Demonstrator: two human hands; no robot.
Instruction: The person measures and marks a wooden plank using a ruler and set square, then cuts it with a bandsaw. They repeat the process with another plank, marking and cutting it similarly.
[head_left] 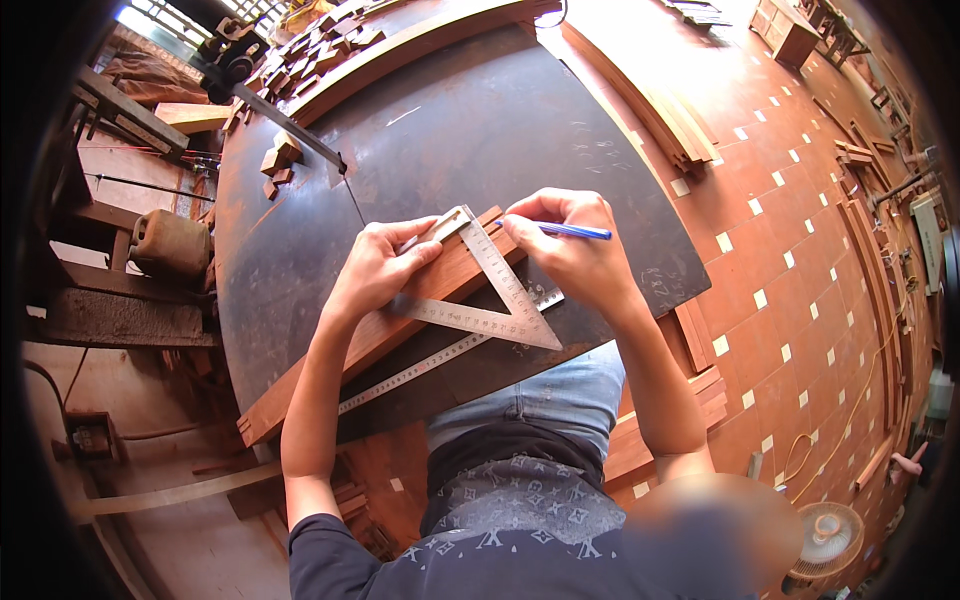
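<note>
A long reddish wooden bar (455, 270) with notched ends lies diagonally on a dark metal table (450, 120). Across its far end sits a steel triangle square (497, 275) with ruler marks. My left hand (378, 265) is closed on the square's thick edge, thumb on top, pressing it against the bar. In my right hand (575, 250) is a blue pen (575, 231), its tip at the bar beside the square's blade. A long steel ruler (415, 372) lies on the table near me, partly under the square.
A thin upright saw blade (355, 198) passes through the table under a metal arm (290, 130), left of the bar. Small wood blocks (283, 155) lie beyond it, with a larger pile (310, 60) farther back. Long boards (640, 100) lie right; a fan (828, 535) stands lower right.
</note>
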